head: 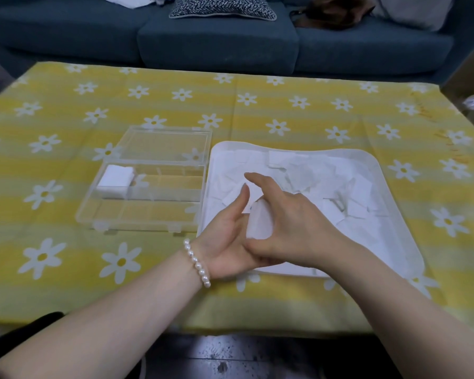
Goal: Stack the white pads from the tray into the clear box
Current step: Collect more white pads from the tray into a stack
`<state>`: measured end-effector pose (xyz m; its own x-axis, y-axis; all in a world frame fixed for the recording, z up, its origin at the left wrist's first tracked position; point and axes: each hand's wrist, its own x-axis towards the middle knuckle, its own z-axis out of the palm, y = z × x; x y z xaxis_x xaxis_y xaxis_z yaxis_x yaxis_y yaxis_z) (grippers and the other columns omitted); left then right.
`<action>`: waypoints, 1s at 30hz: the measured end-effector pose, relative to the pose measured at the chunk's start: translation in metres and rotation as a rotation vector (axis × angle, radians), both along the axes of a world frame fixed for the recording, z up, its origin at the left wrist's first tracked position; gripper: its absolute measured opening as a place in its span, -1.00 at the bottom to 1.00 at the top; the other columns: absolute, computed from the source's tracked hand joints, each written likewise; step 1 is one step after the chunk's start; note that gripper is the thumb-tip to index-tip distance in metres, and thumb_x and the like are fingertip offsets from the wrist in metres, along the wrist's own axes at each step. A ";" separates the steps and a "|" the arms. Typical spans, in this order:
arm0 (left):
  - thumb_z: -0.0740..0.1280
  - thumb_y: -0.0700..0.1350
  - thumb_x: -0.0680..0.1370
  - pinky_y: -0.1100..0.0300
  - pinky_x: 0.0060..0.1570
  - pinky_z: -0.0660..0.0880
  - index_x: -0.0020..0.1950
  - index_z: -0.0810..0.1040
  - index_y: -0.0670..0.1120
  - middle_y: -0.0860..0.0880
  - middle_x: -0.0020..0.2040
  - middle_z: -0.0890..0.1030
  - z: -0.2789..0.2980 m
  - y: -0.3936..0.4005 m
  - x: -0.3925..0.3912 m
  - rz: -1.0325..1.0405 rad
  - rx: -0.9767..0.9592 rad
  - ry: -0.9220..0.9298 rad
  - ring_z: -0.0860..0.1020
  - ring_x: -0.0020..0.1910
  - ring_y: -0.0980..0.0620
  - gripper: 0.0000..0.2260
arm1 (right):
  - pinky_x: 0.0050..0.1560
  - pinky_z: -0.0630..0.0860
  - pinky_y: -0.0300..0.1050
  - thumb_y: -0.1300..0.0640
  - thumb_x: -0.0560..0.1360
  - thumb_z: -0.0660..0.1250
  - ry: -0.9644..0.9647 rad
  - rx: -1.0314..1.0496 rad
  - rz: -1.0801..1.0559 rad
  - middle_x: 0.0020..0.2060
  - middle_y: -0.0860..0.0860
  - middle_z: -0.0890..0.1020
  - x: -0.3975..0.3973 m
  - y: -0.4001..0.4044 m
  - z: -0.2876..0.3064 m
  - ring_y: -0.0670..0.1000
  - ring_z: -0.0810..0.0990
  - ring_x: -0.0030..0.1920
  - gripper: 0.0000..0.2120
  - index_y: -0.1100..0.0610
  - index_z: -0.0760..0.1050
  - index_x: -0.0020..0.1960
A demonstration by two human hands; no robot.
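A white tray (394, 214) right of centre holds several loose white pads (312, 173). Over its near left corner both hands meet around a small stack of pads (259, 221). My left hand (227, 236), palm up with a pearl bracelet at the wrist, cradles the stack from below and the left. My right hand (288, 222) grips the stack from the right, its index finger raised. To the left lies the clear box (153, 212), lid open flat behind it, with a pile of pads (115, 181) in its far left compartment.
A yellow tablecloth with white daisies (66, 242) covers the table. A dark blue sofa (216, 42) with a patterned cushion runs along the far edge. The table's near edge lies just below my forearms, dark floor beneath.
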<state>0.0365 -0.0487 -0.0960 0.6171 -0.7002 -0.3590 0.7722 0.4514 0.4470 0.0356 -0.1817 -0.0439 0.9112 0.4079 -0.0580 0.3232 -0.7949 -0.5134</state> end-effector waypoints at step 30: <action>0.66 -0.26 0.09 0.05 -0.07 0.61 -0.02 0.66 -0.27 -0.19 -0.07 0.66 -0.012 0.008 -0.002 -0.053 -0.028 -0.097 0.66 -0.07 -0.09 -0.51 | -0.01 0.51 -0.01 0.00 0.29 0.45 0.078 0.091 0.089 -0.03 0.00 0.57 0.003 -0.011 0.008 -0.01 0.54 -0.03 -0.03 -0.30 -0.13 0.44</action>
<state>0.0342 -0.0406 -0.1085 0.6099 -0.7416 -0.2794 0.7492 0.4246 0.5083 0.0385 -0.1928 -0.0354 0.8652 0.4940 -0.0864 0.3467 -0.7136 -0.6087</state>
